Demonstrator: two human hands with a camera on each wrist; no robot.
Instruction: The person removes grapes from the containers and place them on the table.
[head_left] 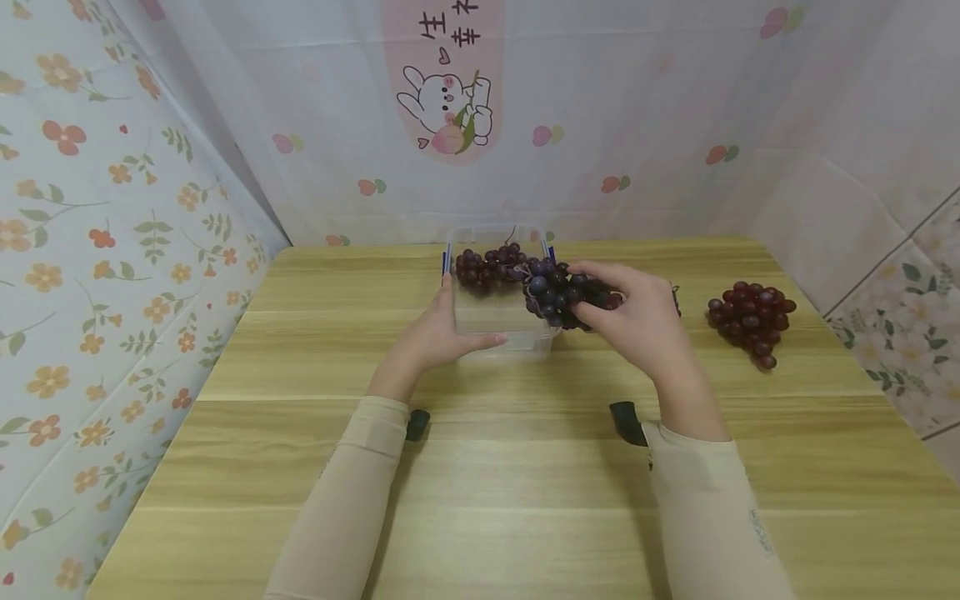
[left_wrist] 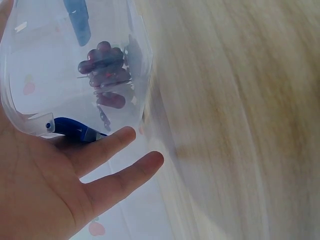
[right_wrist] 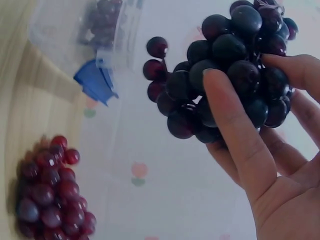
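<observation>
A clear plastic box with blue side latches stands at the back middle of the table, with a bunch of dark red grapes inside. My left hand rests against the box's left side, its thumb along the front wall. In the left wrist view, two fingers stretch out straight beside a blue latch. Pinched between the thumb and fingers of my right hand is a bunch of dark purple-black grapes, held above the table at the box's right edge. Its far end is partly hidden by the hand.
Another bunch of red grapes lies on the wooden table to the right of my right hand. Behind the table hangs a white printed cloth, and a flowered cloth hangs along the left.
</observation>
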